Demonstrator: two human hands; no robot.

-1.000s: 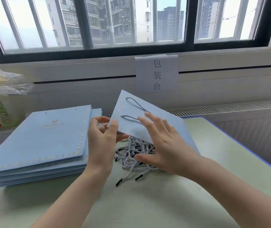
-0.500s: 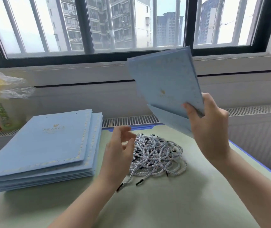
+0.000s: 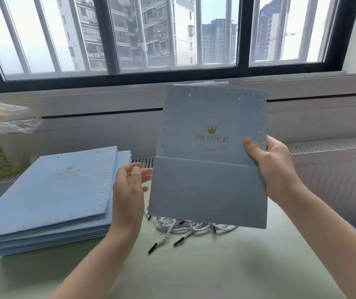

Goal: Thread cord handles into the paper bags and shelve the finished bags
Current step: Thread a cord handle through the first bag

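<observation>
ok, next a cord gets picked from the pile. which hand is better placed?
Left, probably. The left hand is open and holds nothing, just above the cord pile. The right hand grips the raised bag by its edge.

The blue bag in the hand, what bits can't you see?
Head view only:
- Raised bag: back face turned away, so no cord handle visible.
- Cords: most of the pile is hidden behind that bag.
- Small print under PRINCE: too small.
- Right hand fingers: behind the bag.
- Shelf: out of frame.
</observation>
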